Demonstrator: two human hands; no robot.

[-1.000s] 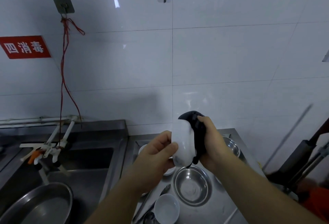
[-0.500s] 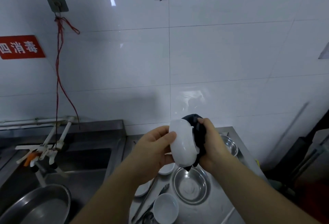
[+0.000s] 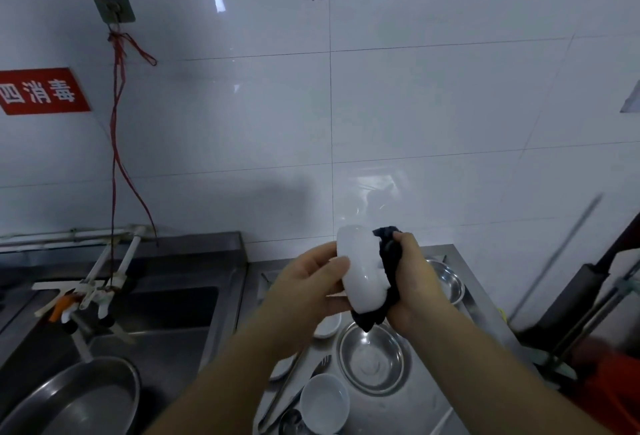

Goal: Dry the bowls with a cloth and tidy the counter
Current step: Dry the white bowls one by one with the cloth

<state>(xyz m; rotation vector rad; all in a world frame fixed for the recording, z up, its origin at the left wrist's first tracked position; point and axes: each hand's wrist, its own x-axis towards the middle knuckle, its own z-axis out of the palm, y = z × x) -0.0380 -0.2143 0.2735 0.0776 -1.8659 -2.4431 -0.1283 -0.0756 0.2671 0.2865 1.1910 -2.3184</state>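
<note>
head-worn view, facing wall — hands close, below centre

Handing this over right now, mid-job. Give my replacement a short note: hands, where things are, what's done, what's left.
Left hand grips the white bowl, held on edge above the counter.
Right hand presses the dark cloth into it.
On the counter: two steel bowls, a white bowl, small white dishes, utensils.
Done: cannot tell which are dried.
Left: finish this bowl, dry the others, tidy.
</note>
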